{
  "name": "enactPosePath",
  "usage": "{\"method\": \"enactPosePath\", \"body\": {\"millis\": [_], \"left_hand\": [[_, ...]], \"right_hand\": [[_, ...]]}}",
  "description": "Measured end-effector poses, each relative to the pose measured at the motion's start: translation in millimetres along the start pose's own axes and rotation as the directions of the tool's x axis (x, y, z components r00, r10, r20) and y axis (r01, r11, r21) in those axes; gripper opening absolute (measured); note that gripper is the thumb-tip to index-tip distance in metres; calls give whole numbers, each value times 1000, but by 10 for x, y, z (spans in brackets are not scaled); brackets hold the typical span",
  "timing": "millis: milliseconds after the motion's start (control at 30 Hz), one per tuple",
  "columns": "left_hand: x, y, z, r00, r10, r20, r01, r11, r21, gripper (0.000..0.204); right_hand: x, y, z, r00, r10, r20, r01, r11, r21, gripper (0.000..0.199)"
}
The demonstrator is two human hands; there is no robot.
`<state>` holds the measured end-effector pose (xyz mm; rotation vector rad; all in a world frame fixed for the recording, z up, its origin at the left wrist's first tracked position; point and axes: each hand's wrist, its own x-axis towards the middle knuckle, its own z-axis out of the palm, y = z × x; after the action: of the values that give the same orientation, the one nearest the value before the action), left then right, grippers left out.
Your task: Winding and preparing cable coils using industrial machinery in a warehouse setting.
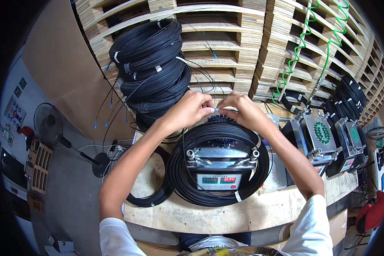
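Observation:
My left hand [196, 109] and my right hand [240, 111] meet above the far side of a black machine [217, 181] with a lit display and buttons. Between their pinched fingertips is a small blue cable connector [215, 109], with both hands closed on it. Fingers hide most of it. A coil of black cable [187, 192], tied with white bands, lies around the machine. Blue connectors [221, 118] stand in a ring behind the machine's metal clamp plate [219, 152], partly covered by the coil.
Stacked black cable coils [151, 72] rise at the back left, with loose connector ends hanging. Another coil [151, 200] lies left on the wooden table [192, 217]. Two similar machines [322, 133] stand right, below green spiral hoses [294, 64]. Wooden pallets [226, 32] are stacked behind.

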<state>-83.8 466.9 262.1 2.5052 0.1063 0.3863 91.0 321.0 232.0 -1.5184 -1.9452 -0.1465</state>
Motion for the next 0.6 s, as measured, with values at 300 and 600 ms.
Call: {"method": "enactPosePath", "body": {"millis": [300, 600], "left_hand": [[184, 74, 106, 985, 21, 171, -80, 933, 350, 9], [329, 190, 121, 971, 95, 220, -183, 885, 428, 7]], "right_hand": [[-83, 51, -28, 929, 317, 190, -316, 948, -39, 17], [-120, 5, 16, 922, 354, 154, -363, 932, 28, 24]]}}
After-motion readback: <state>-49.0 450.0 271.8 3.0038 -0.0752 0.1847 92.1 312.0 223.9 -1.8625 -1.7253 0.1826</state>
